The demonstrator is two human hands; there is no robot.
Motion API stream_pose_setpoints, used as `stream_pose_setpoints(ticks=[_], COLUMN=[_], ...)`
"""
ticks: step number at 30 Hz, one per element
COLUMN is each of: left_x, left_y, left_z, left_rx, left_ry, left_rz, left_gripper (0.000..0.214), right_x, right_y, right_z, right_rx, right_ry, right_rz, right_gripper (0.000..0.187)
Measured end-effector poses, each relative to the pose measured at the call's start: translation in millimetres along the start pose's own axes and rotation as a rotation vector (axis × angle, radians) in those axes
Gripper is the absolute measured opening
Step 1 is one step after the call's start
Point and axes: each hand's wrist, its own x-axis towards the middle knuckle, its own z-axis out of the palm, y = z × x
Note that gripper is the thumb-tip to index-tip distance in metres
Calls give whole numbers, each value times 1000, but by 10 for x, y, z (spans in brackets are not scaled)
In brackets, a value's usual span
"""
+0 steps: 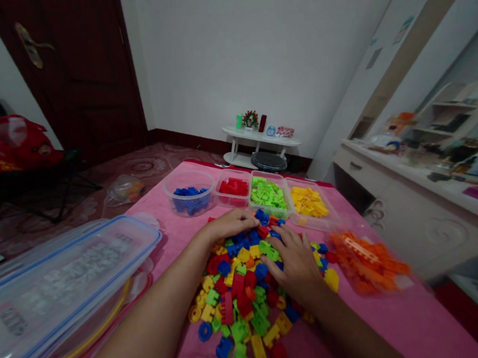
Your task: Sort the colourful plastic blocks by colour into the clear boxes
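Note:
A mixed pile of plastic building blocks (250,283) in red, blue, yellow, green and orange lies loose before me. My left hand (234,223) rests on the pile's far left edge, fingers stretched to the right over the blocks and nothing visibly gripped. On the right side of the pile lies my right hand (294,256), its fingers spread on the blocks. Beyond the hands stand a round tub of blue blocks (191,207), a box of red blocks (233,187), a box of green blocks (268,193) and a box of yellow blocks (309,201).
Orange blocks (369,262) sit in a clear container at the right. Clear lids (71,293) are stacked at the left, overlapping the pink cloth (176,231). Past the table are a white shelf (260,137), a door (78,70) and a cluttered dresser (429,199).

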Motion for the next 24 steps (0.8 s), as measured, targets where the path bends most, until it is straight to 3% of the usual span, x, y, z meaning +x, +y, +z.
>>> stream_pose_setpoints(ticks=[4, 6, 8, 9, 12, 15, 17, 20, 24], left_x=[-14, -10, 1, 8, 15, -1, -13, -13, 5], left_y=[-29, -40, -61, -75, -106, -105, -98, -98, -104], left_z=[-62, -83, -93, -94, -94, -97, -95, -74, -29], left_rx=[-70, -141, -171, -171, -130, -49, 12, 88, 174], left_ry=[67, 112, 180, 214, 286, 275, 233, 161, 104], left_rz=[-44, -52, -45, -41, -30, -27, -24, 19, 58], left_gripper=[45, 44, 41, 40, 39, 41, 43, 44, 45], right_x=[-125, -352, -621, -744, -948, -854, -698, -467, -242], right_y=[-57, -161, -308, -389, -593, -644, -607, -543, -507], right_z=[-93, -73, 42, 127, 361, 351, 214, 28, 4], right_rx=[74, 116, 148, 156, 125, 62, 28, 16, 38], right_ry=[78, 121, 143, 159, 211, 212, 114, -23, -16], right_rz=[-14, -144, -362, -487, -646, -714, -661, -466, -249], right_gripper=[43, 51, 61, 57, 33, 17, 21, 22, 18])
